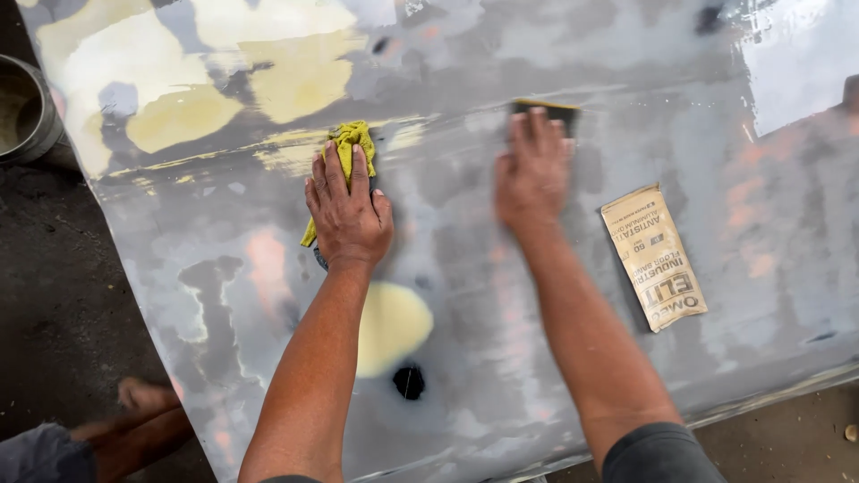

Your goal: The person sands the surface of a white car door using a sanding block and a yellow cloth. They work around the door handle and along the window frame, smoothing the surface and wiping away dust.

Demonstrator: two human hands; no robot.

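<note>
We have a large grey sheet-metal body panel (501,295) lying flat under us, filling most of the view, its paint rubbed back to a patchwork of grey primer, pale yellow filler and pinkish bare spots. On it our left hand (347,213) lies palm down with the fingers spread and pressed flat on a crumpled yellow-green cloth (349,141), which sticks out beyond the fingertips and trails down the outer edge of the hand. Our right hand (531,172) is blurred; its fingers lie together, flat on a small dark sanding block (548,111) with a yellowish edge, of which only the far end shows beyond the fingertips.

As for progress, we judge the work well under way but not finished — much of the panel looks dull and evenly abraded, yet the yellow filler patches at the far left and a round one by our left forearm are sharply edged, and a small dark spot (409,382) sits just below that round patch.

Just right of our right forearm lies a folded tan sheet of sandpaper (654,258), printed side up, apart from both hands. Off the panel's far left corner stands a round grey metal bucket (25,109) on the dark ground — and near the lower left a foot (143,395) shows.
</note>
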